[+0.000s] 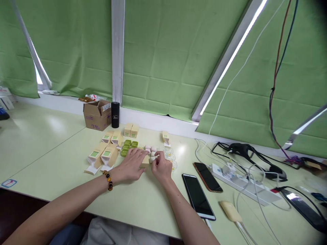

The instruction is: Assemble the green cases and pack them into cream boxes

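Note:
My left hand [133, 164] reaches over the table, palm down, with a beaded bracelet at the wrist. Between its forefinger and thumb sits a small beige box [144, 162], apparently steadied by them. Close beside it, my right hand [162, 166] is curled with the fingertips pinched together near a whitish piece; what they hold is hidden. Small pink-and-white pieces [147, 148] lie just beyond the fingers. Several green square containers [125, 149] stand past my left hand, and clear round pieces with yellow inside [174, 165] are right of my right hand.
Open-flapped beige boxes [109, 154] stand on the left, closed ones [131, 130] farther back. A cardboard carton [97, 115] and black bottle [115, 115] are by the wall. Two phones [198, 195], a power strip [245, 183], a power bank [230, 211] and tangled cables lie right.

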`<state>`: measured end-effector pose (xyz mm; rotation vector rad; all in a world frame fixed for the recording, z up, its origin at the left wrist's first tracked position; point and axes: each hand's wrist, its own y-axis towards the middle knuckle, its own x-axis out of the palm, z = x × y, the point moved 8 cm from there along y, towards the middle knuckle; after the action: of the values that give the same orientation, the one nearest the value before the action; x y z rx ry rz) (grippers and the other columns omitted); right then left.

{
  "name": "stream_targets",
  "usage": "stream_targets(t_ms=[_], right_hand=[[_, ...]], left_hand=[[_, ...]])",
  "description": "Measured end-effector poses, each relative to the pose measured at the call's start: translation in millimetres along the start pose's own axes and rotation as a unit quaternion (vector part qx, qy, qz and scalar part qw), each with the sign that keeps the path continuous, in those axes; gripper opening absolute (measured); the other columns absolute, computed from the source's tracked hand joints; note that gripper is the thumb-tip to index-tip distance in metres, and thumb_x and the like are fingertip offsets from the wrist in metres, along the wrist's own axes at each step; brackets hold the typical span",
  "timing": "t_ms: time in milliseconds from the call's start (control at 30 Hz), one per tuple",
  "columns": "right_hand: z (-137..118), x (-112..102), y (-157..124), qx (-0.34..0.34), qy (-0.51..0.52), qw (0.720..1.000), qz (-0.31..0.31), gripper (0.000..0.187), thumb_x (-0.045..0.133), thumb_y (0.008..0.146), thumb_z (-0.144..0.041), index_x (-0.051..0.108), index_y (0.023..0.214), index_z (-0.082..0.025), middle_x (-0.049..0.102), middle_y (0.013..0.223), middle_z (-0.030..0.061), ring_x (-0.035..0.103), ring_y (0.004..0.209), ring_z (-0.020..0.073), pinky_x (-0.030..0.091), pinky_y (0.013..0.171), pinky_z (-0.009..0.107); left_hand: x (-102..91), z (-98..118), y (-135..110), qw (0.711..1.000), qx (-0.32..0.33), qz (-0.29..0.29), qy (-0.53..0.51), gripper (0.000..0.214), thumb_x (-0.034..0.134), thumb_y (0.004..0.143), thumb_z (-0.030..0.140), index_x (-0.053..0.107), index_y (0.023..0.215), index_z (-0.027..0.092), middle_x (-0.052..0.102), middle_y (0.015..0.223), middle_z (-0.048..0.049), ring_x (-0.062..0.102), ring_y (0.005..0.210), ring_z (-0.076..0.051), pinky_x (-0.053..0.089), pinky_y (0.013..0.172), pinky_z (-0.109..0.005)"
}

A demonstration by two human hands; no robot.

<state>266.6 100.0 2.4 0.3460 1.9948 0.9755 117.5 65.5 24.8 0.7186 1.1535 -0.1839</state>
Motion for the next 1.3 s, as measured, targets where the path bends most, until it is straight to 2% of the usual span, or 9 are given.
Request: stream_targets(t_ms=[167, 300, 467, 567, 733, 933, 1067, 1167, 1300], right_hand=[[-3, -2, -1, -0.008, 0.002, 1.0, 0.016, 0.022, 0.046, 0.084, -0.018, 0.057, 0.103, -0.021, 0.057, 0.053, -0.0075, 0.053, 0.043, 0.0158, 0.031, 0.051, 0.025], [-4, -4, -1, -0.013, 0.019, 0.999, 0.025, 0.023, 0.046, 0.085, -0.017, 0.057, 0.104, -0.021, 0.056, 0.053, -0.0076, 0.055, 0.044, 0.0159, 0.032, 0.051, 0.025], [-10, -3, -4, -0.021, 0.039, 0.999, 0.026, 0.023, 0.047, 0.086, -0.016, 0.059, 0.105, -0.021, 0.053, 0.052, -0.0082, 0.052, 0.043, 0.0149, 0.033, 0.052, 0.025], [-20, -1, -7, -0.059, 0.069, 0.996, 0.011, 0.025, 0.048, 0.085, -0.014, 0.06, 0.106, -0.021, 0.053, 0.053, -0.0082, 0.05, 0.043, 0.0138, 0.034, 0.052, 0.025], [-34, -1, -11, -0.113, 0.104, 0.988, -0.018, 0.028, 0.049, 0.083, -0.012, 0.06, 0.108, -0.022, 0.055, 0.055, -0.0073, 0.052, 0.045, 0.0132, 0.035, 0.052, 0.025], [-41, -6, -12, -0.135, 0.13, 0.982, -0.01, 0.027, 0.049, 0.085, -0.011, 0.06, 0.108, -0.021, 0.051, 0.053, -0.0084, 0.047, 0.043, 0.0121, 0.032, 0.05, 0.025], [-45, -5, -14, -0.146, 0.135, 0.98, -0.01, 0.029, 0.05, 0.084, -0.01, 0.06, 0.109, -0.021, 0.049, 0.053, -0.0088, 0.046, 0.043, 0.0114, 0.031, 0.05, 0.025], [-46, -4, -14, -0.149, 0.133, 0.98, -0.013, 0.031, 0.049, 0.083, -0.01, 0.06, 0.11, -0.021, 0.05, 0.054, -0.0084, 0.047, 0.044, 0.0115, 0.031, 0.051, 0.025], [-48, -4, -15, -0.153, 0.134, 0.979, -0.016, 0.031, 0.05, 0.083, -0.009, 0.06, 0.11, -0.021, 0.051, 0.055, -0.0081, 0.048, 0.045, 0.0118, 0.032, 0.052, 0.025]], left_hand=[[3.1, 2, 6, 0.999, 0.03, -0.024, 0.021, 0.059, 0.068, 0.088, 0.027, 0.048, 0.143, 0.027, 0.067, 0.123, -0.0122, 0.061, 0.115, -0.035, 0.039, 0.103, -0.048], [-10.5, -1, 19, 0.998, 0.052, -0.034, 0.022, 0.053, 0.068, 0.083, 0.014, 0.056, 0.133, 0.027, 0.071, 0.108, -0.0083, 0.065, 0.102, -0.031, 0.041, 0.094, -0.043], [-42.6, -21, 70, 0.996, 0.032, -0.029, 0.075, 0.053, 0.064, 0.081, 0.008, 0.057, 0.132, 0.024, 0.072, 0.113, -0.0097, 0.065, 0.107, -0.03, 0.041, 0.093, -0.042], [-47.0, -44, 112, 0.991, -0.004, -0.028, 0.128, 0.051, 0.063, 0.085, 0.009, 0.057, 0.133, 0.022, 0.071, 0.12, -0.0119, 0.063, 0.114, -0.032, 0.042, 0.094, -0.042], [-14.0, -86, 162, 0.985, -0.047, -0.065, 0.154, 0.06, 0.064, 0.08, 0.003, 0.055, 0.137, 0.019, 0.069, 0.124, -0.0146, 0.062, 0.115, -0.031, 0.046, 0.09, -0.037], [32.5, -122, 180, 0.977, -0.086, -0.096, 0.168, 0.06, 0.065, 0.079, 0.003, 0.055, 0.137, 0.016, 0.068, 0.125, -0.0174, 0.062, 0.117, -0.03, 0.046, 0.097, -0.039], [45.2, -119, 172, 0.975, -0.09, -0.089, 0.182, 0.058, 0.066, 0.077, 0.001, 0.058, 0.132, 0.016, 0.064, 0.133, -0.019, 0.05, 0.136, -0.034, 0.032, 0.117, -0.052], [45.4, -102, 163, 0.977, -0.088, -0.062, 0.186, 0.061, 0.065, 0.079, 0.003, 0.054, 0.137, 0.015, 0.051, 0.149, -0.0227, 0.038, 0.147, -0.037, 0.028, 0.12, -0.053], [47.4, -83, 150, 0.975, -0.12, -0.06, 0.179, 0.048, 0.057, 0.086, 0.008, 0.055, 0.134, 0.009, 0.052, 0.142, -0.0259, 0.057, 0.127, -0.036, 0.043, 0.105, -0.049]])
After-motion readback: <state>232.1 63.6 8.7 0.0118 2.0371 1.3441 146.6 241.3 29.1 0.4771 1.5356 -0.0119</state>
